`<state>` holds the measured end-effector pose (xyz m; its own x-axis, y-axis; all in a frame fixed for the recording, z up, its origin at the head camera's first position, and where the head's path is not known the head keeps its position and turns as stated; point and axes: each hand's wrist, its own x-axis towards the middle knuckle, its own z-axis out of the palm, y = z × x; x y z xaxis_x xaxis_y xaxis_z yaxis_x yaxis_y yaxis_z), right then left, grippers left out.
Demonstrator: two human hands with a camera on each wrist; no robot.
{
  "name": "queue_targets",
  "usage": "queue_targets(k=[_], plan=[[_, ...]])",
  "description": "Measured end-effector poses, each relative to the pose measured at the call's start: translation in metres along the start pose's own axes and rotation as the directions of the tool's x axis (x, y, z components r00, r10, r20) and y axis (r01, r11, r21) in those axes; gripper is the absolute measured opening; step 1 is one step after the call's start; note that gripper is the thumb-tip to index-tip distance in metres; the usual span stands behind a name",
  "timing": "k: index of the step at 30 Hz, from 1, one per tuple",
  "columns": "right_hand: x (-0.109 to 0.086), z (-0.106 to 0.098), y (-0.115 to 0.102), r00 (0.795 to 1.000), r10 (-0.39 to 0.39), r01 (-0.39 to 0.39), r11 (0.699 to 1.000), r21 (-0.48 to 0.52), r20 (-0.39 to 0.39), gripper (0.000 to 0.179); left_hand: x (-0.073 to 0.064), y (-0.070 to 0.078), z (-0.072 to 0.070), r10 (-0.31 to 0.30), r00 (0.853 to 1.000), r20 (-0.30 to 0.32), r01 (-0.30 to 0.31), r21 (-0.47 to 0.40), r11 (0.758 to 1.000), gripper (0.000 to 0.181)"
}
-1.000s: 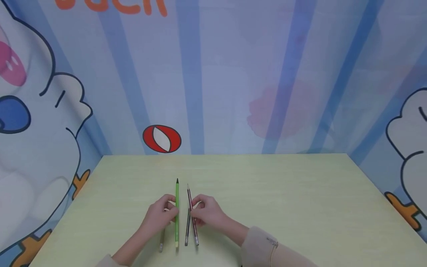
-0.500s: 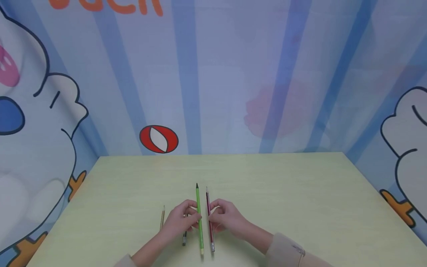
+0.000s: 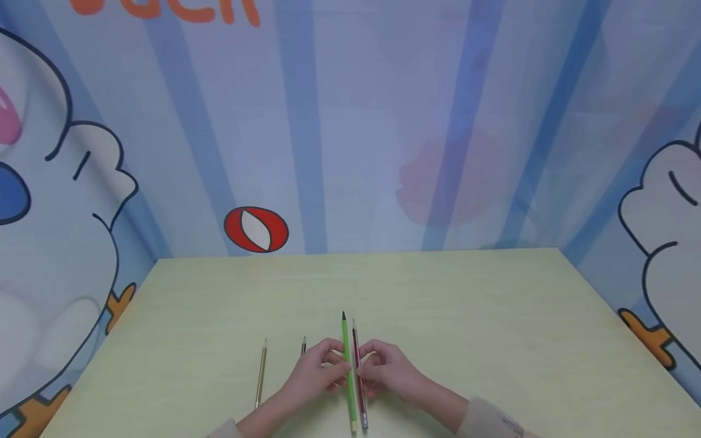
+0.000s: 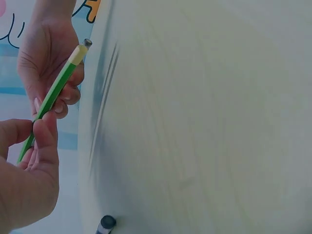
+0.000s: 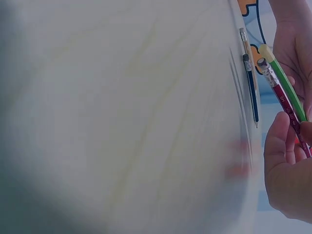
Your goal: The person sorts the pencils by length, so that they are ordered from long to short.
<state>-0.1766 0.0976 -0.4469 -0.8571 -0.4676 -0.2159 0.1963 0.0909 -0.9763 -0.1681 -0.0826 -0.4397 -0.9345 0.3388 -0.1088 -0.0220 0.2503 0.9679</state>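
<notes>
Between thumb and fingers my left hand [image 3: 317,371] pinches a green pencil [image 3: 350,389] with a black point and a pale yellow end. Beside it, my right hand [image 3: 395,372] pinches a dark red pencil [image 3: 361,395] with a silver eraser end. Both pencils stand nearly parallel, points away from me, with only a narrow gap between them in the head view. The right wrist view shows the eraser ends of the red pencil [image 5: 280,90] and the green pencil [image 5: 287,85] close together; from there I cannot tell whether they touch.
A gold pencil [image 3: 261,374] lies on the pale yellow-green table [image 3: 465,316] left of my hands. A shorter dark pencil [image 3: 303,345] lies nearer, partly hidden behind my left hand; its dark blue barrel [image 5: 252,92] shows in the right wrist view. A printed cloth [image 3: 361,121] stands behind the table.
Both hands have moved right and nearer with their pencils, away from the gold and dark pencils on the table. The gap between the green and red pencils has narrowed.
</notes>
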Motion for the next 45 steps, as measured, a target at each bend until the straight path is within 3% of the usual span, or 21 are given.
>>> queue_targets(k=[12,19,30,37,45], plan=[[-0.012,-0.012,0.000,1.000,-0.006,0.006,1.000,-0.017,-0.016,0.027,0.006,0.002,0.015,0.003,1.000,0.016,-0.003,-0.010,1.000,0.033],[-0.020,-0.024,0.002,0.999,0.004,-0.007,0.999,-0.054,-0.049,0.028,0.016,0.009,0.021,0.000,1.000,0.009,-0.001,0.045,0.999,0.032],[-0.031,-0.043,0.009,0.995,0.000,-0.006,0.998,-0.059,-0.098,0.031,0.059,0.022,0.020,0.004,0.998,-0.059,0.004,0.124,0.992,0.028],[-0.038,-0.055,0.008,0.990,-0.003,-0.008,0.997,-0.072,-0.142,0.034,0.086,0.022,0.021,-0.006,0.995,-0.095,0.020,0.145,0.989,0.028],[-0.041,-0.063,0.006,0.988,0.009,-0.018,0.998,-0.057,-0.156,0.037,0.107,0.018,0.031,-0.037,0.994,-0.104,0.052,0.145,0.988,0.028]])
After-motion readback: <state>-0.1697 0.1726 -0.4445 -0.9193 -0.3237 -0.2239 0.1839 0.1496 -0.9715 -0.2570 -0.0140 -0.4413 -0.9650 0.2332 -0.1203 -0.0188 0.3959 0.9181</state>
